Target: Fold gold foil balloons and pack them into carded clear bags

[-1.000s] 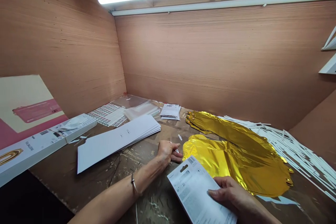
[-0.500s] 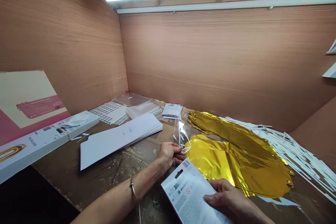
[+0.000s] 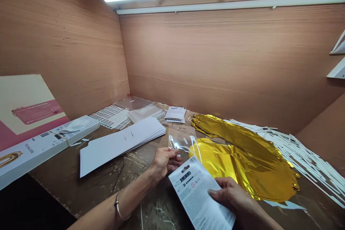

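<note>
— Plywood walls on three sides, one light tube overhead, scuffed brown counter (image 3: 81, 183) below. Count of things on it?

— One clear plastic sleeve (image 3: 182, 144), raised off the counter near its middle, just left of the gold foil. One printed header card (image 3: 201, 196), white with grey text and a hang slot, tilted at the near edge. Gold foil balloons (image 3: 242, 161) lying flat toward the right side: at least two layers, exact number impossible to tell. One stack of white card sheets (image 3: 121, 142) left of centre. One long white box (image 3: 43, 143) at the left edge. One sheet of small labels (image 3: 109, 116) and one pile of clear bags (image 3: 145, 111) toward the far left corner. One small stack of printed leaflets (image 3: 175, 114) by the far wall. Heap of white sticks (image 3: 304, 151) along the right edge, too many to count.

— Hands?

— Two. Left hand (image 3: 163, 161) stretched forward from the near edge, palm down, bangle on the wrist, fingers and thumb pressed together, pinching the lower edge of the sleeve. Right hand (image 3: 233, 199) low at the near right, fingers curled over the card, thumb on its face, gripping its lower right part.

— Card and sleeve touching?

— Top corner of the card just beside the sleeve's lower edge; contact impossible to tell.
</note>
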{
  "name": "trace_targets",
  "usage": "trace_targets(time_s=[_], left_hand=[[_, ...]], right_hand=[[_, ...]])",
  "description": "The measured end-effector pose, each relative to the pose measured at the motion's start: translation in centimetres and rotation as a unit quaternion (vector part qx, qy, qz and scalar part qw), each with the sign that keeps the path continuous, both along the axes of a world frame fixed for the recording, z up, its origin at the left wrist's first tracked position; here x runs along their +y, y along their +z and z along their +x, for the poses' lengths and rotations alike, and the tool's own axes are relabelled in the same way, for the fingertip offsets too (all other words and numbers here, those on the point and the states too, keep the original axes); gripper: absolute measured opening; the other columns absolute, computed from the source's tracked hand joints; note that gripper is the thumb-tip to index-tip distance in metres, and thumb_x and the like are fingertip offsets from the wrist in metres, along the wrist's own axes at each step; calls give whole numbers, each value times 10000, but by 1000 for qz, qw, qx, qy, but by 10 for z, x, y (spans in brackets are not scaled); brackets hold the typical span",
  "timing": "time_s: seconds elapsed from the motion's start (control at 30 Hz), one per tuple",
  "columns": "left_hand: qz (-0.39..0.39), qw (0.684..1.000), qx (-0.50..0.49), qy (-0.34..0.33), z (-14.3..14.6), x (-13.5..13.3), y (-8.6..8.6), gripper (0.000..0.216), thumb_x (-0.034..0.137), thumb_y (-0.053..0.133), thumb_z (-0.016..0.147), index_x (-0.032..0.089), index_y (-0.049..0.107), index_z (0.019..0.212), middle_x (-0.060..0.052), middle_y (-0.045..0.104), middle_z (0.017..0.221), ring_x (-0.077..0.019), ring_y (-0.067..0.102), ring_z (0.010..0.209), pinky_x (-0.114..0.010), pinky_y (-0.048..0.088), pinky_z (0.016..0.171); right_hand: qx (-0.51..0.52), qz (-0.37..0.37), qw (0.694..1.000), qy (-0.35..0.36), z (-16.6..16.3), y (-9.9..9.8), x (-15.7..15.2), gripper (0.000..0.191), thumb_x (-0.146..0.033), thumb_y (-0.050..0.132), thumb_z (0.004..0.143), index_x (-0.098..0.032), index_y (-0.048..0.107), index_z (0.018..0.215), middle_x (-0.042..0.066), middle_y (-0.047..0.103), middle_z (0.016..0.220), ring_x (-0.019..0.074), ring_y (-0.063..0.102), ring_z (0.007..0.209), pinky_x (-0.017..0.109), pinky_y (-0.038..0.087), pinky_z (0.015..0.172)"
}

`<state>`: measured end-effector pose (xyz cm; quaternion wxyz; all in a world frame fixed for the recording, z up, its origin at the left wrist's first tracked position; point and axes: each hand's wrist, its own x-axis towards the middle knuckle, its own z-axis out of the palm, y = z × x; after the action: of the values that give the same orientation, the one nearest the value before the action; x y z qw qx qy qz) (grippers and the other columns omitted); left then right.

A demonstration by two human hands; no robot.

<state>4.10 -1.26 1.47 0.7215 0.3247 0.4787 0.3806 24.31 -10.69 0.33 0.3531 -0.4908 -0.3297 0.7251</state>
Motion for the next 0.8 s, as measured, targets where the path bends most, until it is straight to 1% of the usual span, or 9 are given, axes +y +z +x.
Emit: trace_targets(time_s=[0.1, 0.2, 0.37, 0.47, 0.53, 0.6, 0.67, 0.73, 0.8], left_hand=[[21, 999, -16, 20, -11, -7, 1, 192, 270, 612, 690, 94, 535, 682, -88, 639, 614, -153, 597, 470, -192, 398, 367], [47, 997, -34, 54, -14, -12, -1, 216, 294, 618, 677, 90, 553, 709, -96, 649, 635, -147, 590, 476, -204, 410, 384], [75, 993, -42, 85, -9, -18, 3, 286, 342, 683, 590, 94, 581, 692, -50, 628, 557, -128, 538, 413, -222, 408, 375], [119, 991, -33, 53, -3, -20, 11, 293, 317, 708, 559, 85, 627, 719, -57, 644, 595, -140, 563, 465, -234, 436, 428], [169, 985, -36, 23, -1, -19, 19, 283, 269, 706, 563, 87, 656, 774, -76, 669, 689, -164, 594, 557, -244, 460, 489], [230, 972, -42, 2, -3, -15, 30, 263, 206, 696, 566, 98, 674, 805, -75, 679, 761, -184, 608, 664, -265, 483, 597], [279, 959, -29, -23, -8, -11, 41, 227, 154, 680, 567, 110, 688, 790, -58, 683, 761, -198, 606, 736, -287, 478, 705], [301, 951, 2, -68, -14, -8, 50, 180, 128, 657, 577, 120, 698, 753, -44, 683, 725, -202, 604, 757, -296, 467, 758], [305, 945, 27, -111, -19, -8, 55, 166, 120, 635, 596, 129, 701, 748, -38, 682, 730, -200, 605, 769, -290, 464, 776]], right_hand=[[8, 27, 999, -38, -5, 1, 1, 271, -261, 689, 551, -107, 668, 773, 80, 679, 662, 241, 632, 628, 337, 474, 621], [0, 60, 996, -71, -15, 8, -1, 270, -270, 671, 580, -114, 663, 801, 70, 680, 678, 228, 629, 632, 329, 471, 625], [-47, 115, 986, -115, -28, 16, 0, 288, -333, 634, 642, -125, 644, 841, 47, 664, 650, 199, 603, 563, 300, 457, 545], [-51, 163, 974, -152, -35, 13, 8, 265, -358, 640, 649, -139, 630, 798, 34, 662, 680, 179, 587, 582, 275, 455, 542], [-51, 201, 958, -196, -41, 10, 14, 266, -368, 633, 660, -148, 617, 809, 36, 667, 754, 183, 589, 654, 283, 469, 600], [-51, 230, 948, -213, -45, 11, 21, 290, -369, 641, 653, -156, 608, 847, 41, 667, 821, 201, 591, 741, 311, 476, 679], [-52, 257, 943, -205, -47, 18, 27, 364, -348, 679, 614, -169, 594, 919, 45, 658, 905, 222, 581, 841, 333, 467, 750], [-67, 291, 930, -213, -44, 31, 31, 454, -326, 698, 594, -186, 567, 1005, 48, 627, 1007, 228, 554, 932, 331, 447, 801], [-116, 329, 911, -220, -41, 44, 34, 403, -333, 674, 625, -189, 585, 990, 45, 629, 986, 218, 551, 925, 316, 435, 802]])
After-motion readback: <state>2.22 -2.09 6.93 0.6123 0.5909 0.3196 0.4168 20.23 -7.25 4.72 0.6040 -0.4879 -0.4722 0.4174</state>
